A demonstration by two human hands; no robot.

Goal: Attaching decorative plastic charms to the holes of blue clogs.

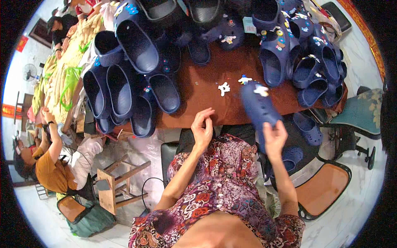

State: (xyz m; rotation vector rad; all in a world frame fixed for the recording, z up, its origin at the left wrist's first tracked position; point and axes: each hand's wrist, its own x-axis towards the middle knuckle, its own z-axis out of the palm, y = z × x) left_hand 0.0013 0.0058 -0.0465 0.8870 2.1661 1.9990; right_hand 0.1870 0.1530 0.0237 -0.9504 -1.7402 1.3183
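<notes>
One dark blue clog, blurred and fitted with a white charm near its toe, is held over the near edge of the brown surface, its heel gripped by the right hand; the fingers are closed around the heel end. The left hand is raised just beside the surface edge with nothing in it, its fingers loosely curled and the thumb and forefinger tips drawn near each other. Two loose white charms are seen lying on the bare surface between the hands and the far piles. Heaps of matching blue clogs are stacked to the left, and a decorated pile is gathered to the right. A single clog is seen below the surface on the right, near an orange-seated chair. A wooden stool is placed on the floor to the left, where another person in an orange top is seated at a long table of pale goods.
</notes>
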